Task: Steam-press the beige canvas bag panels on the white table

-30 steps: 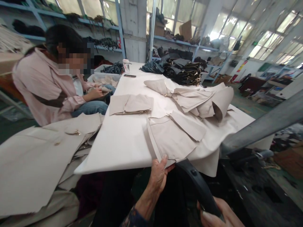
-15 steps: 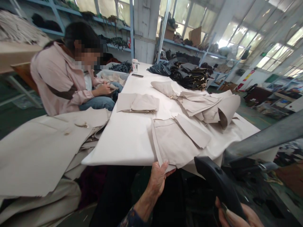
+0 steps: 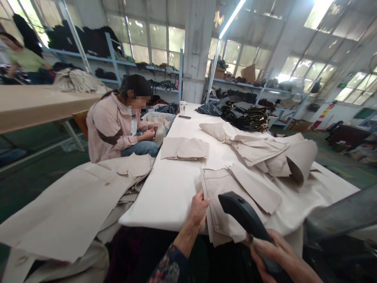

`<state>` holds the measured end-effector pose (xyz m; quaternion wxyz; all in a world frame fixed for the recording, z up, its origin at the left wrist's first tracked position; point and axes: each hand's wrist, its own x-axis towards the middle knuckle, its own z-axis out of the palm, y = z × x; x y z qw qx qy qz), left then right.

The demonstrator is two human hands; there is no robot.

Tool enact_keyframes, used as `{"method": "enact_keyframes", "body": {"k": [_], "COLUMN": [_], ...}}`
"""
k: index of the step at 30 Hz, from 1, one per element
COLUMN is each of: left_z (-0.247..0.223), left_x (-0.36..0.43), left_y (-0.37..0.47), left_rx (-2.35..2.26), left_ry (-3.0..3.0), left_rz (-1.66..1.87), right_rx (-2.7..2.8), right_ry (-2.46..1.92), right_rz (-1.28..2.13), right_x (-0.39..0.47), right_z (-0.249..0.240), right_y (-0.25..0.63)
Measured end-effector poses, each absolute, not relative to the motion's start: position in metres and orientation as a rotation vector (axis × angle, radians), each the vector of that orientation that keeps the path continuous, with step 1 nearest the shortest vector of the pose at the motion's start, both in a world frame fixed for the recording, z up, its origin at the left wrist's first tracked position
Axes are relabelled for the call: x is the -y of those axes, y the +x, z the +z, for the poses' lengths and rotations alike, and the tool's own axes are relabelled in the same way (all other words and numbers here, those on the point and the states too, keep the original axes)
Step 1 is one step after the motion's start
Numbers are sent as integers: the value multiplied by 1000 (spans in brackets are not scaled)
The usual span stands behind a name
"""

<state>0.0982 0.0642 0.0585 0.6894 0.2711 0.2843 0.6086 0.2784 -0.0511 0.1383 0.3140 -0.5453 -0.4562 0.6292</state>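
Note:
My left hand (image 3: 199,210) is closed on the left edge of a stack of beige fabric pieces (image 3: 224,208), its thumb on top. The stack lies at the table's front edge, with its near corner overhanging. In my right hand (image 3: 275,251) is a black curved handheld tool (image 3: 246,214); its exact kind I cannot make out. The fingers wrap its lower part, and its blunt head is over the stack. Another beige strip (image 3: 256,188) overlaps the stack's right side.
Beyond lie a flat beige pile (image 3: 185,148) and a loose beige heap (image 3: 265,153) on the white-covered table (image 3: 165,196). Dark pieces (image 3: 246,114) are piled at the back. More beige panels (image 3: 76,204) spread at left, near a seated co-worker (image 3: 108,125). A grey bar (image 3: 335,214) juts in at right.
The black tool has moved left and up with my right hand, over the fabric stack. My left hand has shifted up along the stack's left edge. The view has tilted up and turned left.

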Motion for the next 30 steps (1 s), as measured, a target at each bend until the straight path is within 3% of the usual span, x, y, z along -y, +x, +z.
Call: {"method": "enact_keyframes", "body": {"k": [9, 20, 30], "left_z": [61, 57, 70], "left_x": [-63, -63, -65], "left_y": [91, 89, 87], "left_rx": [-601, -500, -546], "left_ry": [643, 601, 527], "left_rz": [1375, 1317, 1302], "right_rx": [1233, 1248, 1208], "right_ry": [-1390, -1264, -1394], "right_rz": [1854, 1746, 1710], "right_x": [-20, -74, -45], "right_z": [135, 153, 166], "right_y": [240, 218, 245]}}
